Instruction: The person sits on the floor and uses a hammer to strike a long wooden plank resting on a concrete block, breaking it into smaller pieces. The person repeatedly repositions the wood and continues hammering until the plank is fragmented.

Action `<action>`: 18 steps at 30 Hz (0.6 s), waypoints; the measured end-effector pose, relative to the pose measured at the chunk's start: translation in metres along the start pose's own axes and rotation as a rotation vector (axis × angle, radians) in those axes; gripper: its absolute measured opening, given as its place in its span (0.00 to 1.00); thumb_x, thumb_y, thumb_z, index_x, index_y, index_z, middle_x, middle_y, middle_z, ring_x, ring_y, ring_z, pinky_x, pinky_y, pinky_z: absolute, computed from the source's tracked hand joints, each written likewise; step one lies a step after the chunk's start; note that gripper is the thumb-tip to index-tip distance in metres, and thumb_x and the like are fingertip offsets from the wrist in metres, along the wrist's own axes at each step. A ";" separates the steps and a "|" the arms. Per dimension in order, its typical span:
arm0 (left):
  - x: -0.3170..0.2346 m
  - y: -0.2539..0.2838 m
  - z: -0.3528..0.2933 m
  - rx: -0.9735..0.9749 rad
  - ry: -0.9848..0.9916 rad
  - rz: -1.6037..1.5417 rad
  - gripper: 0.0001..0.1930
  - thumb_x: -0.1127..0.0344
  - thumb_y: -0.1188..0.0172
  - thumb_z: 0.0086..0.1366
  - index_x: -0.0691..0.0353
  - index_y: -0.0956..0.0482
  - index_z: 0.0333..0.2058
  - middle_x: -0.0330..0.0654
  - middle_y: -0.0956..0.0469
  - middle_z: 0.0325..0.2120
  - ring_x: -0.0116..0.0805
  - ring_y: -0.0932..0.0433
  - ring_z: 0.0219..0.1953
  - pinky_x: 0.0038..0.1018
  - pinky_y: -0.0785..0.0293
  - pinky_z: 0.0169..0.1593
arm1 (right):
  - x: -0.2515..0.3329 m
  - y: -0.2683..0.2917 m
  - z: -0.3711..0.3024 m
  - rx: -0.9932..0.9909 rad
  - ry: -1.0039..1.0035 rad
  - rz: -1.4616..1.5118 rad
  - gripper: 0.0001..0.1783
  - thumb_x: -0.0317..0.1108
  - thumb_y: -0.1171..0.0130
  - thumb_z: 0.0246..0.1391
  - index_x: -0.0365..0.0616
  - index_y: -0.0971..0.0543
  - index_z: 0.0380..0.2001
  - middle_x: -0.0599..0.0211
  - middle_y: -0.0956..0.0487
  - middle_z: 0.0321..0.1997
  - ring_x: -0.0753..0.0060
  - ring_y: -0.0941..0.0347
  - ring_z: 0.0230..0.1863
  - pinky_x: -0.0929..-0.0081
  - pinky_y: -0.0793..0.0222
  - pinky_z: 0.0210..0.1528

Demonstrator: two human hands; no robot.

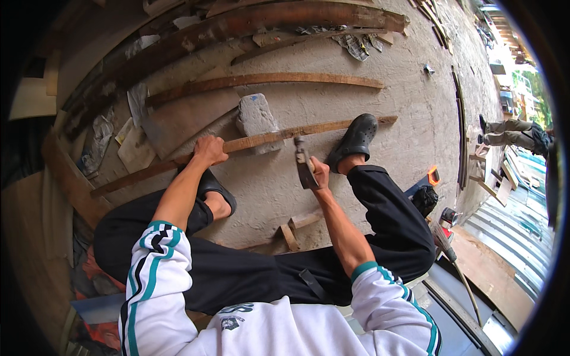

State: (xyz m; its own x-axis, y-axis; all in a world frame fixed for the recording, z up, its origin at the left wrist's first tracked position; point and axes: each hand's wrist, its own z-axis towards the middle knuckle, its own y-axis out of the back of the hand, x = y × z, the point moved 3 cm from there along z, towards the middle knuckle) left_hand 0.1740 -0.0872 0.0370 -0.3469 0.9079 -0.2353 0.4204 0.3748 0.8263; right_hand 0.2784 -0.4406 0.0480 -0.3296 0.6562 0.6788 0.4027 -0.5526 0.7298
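Observation:
A long narrow wooden strip [261, 140] runs across in front of me, resting over a rough grey-white block [255, 113]. My left hand [211, 150] is closed round the strip, left of the block. Just right of the block, my right hand [320, 172] grips a hammer [301, 157], its dark metal head close to the strip's near edge. The hammer's handle is mostly hidden by the hand. My right foot in a dark clog [358, 139] is at the strip's right part; my other clog [218, 191] is below my left hand.
Farther off lie another wooden strip [285, 78], a thick beam [249, 21] and a flat board [190, 118]. Short wood offcuts [290, 236] are between my legs. To the right are a handsaw [423, 181], a corded power tool [445, 234] and another person [516, 133].

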 end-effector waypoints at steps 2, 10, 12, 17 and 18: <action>0.001 -0.001 0.000 0.002 -0.006 0.007 0.17 0.58 0.36 0.45 0.63 0.13 0.32 0.58 0.17 0.31 0.54 0.16 0.38 0.42 0.21 0.46 | 0.000 -0.008 0.008 0.196 -0.329 -0.187 0.13 0.40 0.43 0.47 0.40 0.21 0.30 0.42 0.21 0.29 0.36 0.23 0.35 0.48 0.29 0.39; 0.000 0.001 -0.002 0.025 -0.010 0.012 0.19 0.57 0.35 0.45 0.62 0.14 0.35 0.57 0.17 0.33 0.53 0.16 0.39 0.42 0.21 0.46 | 0.010 -0.004 0.001 -0.196 -0.191 0.026 0.16 0.41 0.41 0.53 0.36 0.22 0.31 0.45 0.23 0.24 0.39 0.23 0.29 0.56 0.28 0.33; -0.001 0.003 -0.003 0.039 -0.005 0.014 0.19 0.57 0.35 0.45 0.62 0.14 0.35 0.57 0.17 0.33 0.53 0.16 0.39 0.42 0.21 0.46 | 0.007 -0.003 -0.003 -0.146 -0.091 0.122 0.14 0.40 0.41 0.53 0.37 0.22 0.31 0.45 0.22 0.25 0.38 0.23 0.31 0.55 0.28 0.34; -0.006 -0.001 -0.004 0.009 -0.014 0.016 0.18 0.57 0.35 0.45 0.62 0.13 0.33 0.57 0.17 0.32 0.53 0.16 0.38 0.41 0.21 0.46 | -0.002 -0.018 0.028 0.017 -0.483 -0.025 0.13 0.37 0.44 0.50 0.35 0.23 0.30 0.48 0.23 0.20 0.48 0.23 0.20 0.60 0.28 0.28; -0.007 0.003 -0.001 0.004 -0.021 0.019 0.18 0.57 0.35 0.45 0.62 0.13 0.33 0.57 0.17 0.32 0.53 0.16 0.38 0.41 0.21 0.46 | -0.003 -0.015 0.035 -0.005 -0.585 0.085 0.13 0.38 0.44 0.51 0.36 0.24 0.28 0.53 0.24 0.19 0.55 0.25 0.18 0.62 0.29 0.25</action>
State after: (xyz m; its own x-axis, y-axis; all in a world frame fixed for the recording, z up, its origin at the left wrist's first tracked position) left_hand 0.1771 -0.0925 0.0417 -0.3211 0.9187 -0.2302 0.4297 0.3579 0.8290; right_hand 0.3031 -0.4158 0.0322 0.2296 0.7833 0.5776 0.4027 -0.6168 0.6763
